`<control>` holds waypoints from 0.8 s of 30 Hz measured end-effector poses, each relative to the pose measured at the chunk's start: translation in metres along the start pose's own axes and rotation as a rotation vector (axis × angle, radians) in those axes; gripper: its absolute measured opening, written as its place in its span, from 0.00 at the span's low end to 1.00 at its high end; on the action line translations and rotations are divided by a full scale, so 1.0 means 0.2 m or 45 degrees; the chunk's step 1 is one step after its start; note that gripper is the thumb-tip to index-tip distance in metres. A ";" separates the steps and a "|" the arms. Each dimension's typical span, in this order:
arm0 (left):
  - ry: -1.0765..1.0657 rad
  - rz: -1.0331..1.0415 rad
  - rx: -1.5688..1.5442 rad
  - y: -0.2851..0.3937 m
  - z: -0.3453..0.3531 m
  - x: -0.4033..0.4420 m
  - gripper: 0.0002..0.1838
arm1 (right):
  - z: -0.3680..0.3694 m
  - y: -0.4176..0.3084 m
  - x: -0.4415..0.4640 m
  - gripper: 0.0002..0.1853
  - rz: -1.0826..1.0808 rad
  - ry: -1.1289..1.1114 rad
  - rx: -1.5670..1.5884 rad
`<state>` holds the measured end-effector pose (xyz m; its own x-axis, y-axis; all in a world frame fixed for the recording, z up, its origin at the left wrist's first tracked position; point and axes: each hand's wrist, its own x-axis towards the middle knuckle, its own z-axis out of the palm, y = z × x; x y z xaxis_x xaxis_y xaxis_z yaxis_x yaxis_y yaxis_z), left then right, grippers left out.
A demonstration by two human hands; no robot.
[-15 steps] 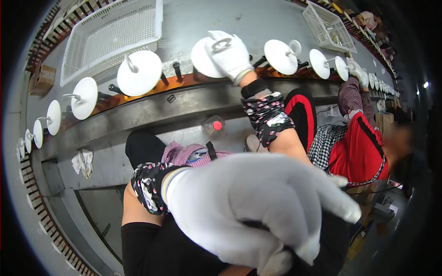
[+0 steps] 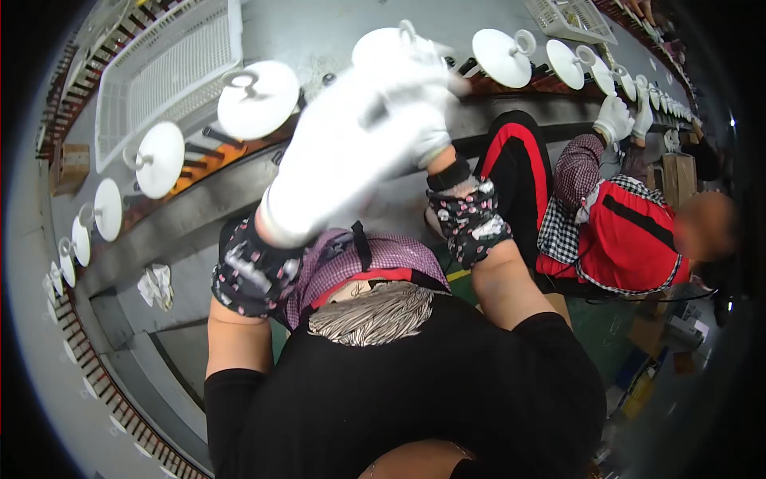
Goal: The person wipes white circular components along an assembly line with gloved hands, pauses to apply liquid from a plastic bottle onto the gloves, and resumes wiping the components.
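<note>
My left hand (image 2: 339, 152), in a white glove, reaches forward across the metal ledge and is smeared by motion. Its fingers overlap my right hand (image 2: 419, 120), also white-gloved and blurred. I cannot tell whether the hands touch each other or hold anything. Just behind them is a white disc (image 2: 373, 49) with a small ring standing up near its edge, partly covered by the gloves. Another white disc with a ring (image 2: 259, 102) stands to the left, and a similar disc (image 2: 500, 60) is on the right.
Black pegs (image 2: 223, 137) line the conveyor, with more ringed discs curving away both sides. A white plastic basket (image 2: 167, 80) stands behind at left; a smaller basket (image 2: 570, 17) is far right. A co-worker in red (image 2: 622, 231) sits at right, gloved hands (image 2: 614, 120) near discs.
My left hand has swung from close to the camera forward to my right hand at the line. My right hand has shifted slightly lower. The co-worker's hands have moved off the nearby disc.
</note>
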<state>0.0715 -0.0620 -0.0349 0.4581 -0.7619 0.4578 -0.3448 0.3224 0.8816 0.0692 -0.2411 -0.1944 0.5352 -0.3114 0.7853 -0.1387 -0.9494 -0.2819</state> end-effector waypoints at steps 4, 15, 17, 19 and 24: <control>0.251 -0.028 1.101 -0.75 -0.12 0.13 0.36 | 0.13 0.15 0.09 0.23 0.011 -0.303 0.045; 0.147 0.076 1.275 -0.99 -0.27 0.10 0.21 | 0.48 0.18 0.05 0.22 -0.085 -0.665 0.622; 0.384 -0.115 0.929 -0.92 -0.24 0.05 0.22 | 0.49 0.03 0.00 0.22 0.064 -0.471 0.793; 0.472 -0.137 0.922 -0.89 -0.23 0.00 0.23 | 0.40 -0.06 -0.06 0.22 0.127 -0.307 0.814; 0.504 -0.035 1.355 -0.74 -0.01 -0.16 0.30 | 0.03 -0.19 -0.15 0.28 -0.188 -0.385 0.334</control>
<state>0.1095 -0.0835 -0.1805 0.6379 -0.4696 0.6104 -0.7651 -0.4768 0.4328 0.0635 -0.1965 -0.2100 0.7590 -0.1093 0.6418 0.1539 -0.9277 -0.3401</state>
